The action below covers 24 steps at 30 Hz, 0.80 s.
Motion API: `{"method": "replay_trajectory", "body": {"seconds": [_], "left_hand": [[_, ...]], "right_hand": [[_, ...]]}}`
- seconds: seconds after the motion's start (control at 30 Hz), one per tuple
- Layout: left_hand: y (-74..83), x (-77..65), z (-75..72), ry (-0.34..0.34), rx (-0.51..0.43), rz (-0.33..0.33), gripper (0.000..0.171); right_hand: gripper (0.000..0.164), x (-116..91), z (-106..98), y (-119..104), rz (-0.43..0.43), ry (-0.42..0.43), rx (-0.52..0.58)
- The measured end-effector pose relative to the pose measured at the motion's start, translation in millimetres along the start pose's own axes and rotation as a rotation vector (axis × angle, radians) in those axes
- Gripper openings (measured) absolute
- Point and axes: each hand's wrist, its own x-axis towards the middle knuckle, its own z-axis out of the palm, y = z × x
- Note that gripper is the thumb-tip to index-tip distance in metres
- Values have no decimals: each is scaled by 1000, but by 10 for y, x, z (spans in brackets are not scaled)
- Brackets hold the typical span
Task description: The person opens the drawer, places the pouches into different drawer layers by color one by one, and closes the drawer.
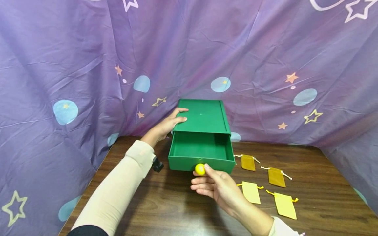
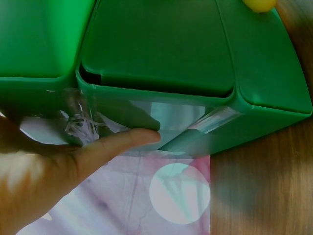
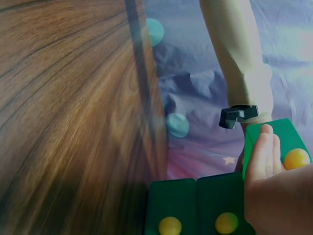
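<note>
A green cabinet (image 1: 203, 116) stands on the table with its upper drawer (image 1: 200, 165) pulled out; the inside looks bare. At the drawer front, my right hand (image 1: 224, 190) pinches the round yellow knob (image 1: 199, 169) between thumb and finger, its other fingers fairly straight. In the right wrist view, the right hand (image 3: 279, 191) lies beside the pulled-out drawer front (image 3: 281, 132). My left hand (image 1: 168, 126) rests on the cabinet's upper left edge with extended fingers. One digit of this left hand (image 2: 112, 152) lies along the taped side in the left wrist view.
Two brown pouches (image 1: 248, 163) (image 1: 276, 177) and two yellow pouches (image 1: 251, 192) (image 1: 284, 205) lie on the wooden table (image 1: 159, 209), right of the cabinet. Two more drawers with yellow knobs (image 3: 170, 226) (image 3: 226, 223) are closed. A purple curtain (image 1: 192, 49) hangs behind.
</note>
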Motion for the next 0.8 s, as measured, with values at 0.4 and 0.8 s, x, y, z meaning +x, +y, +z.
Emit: {"method": "replay_trajectory", "body": {"seconds": [0.4,0.8], "left_hand": [[2,4,-13,2,-29,-7,54],[-1,2,-1,-8,-12,4,53]], "right_hand": [[52,-43,-145,45,-23,32,-43],[51,-140,-359,85,-20,59,-86]]}}
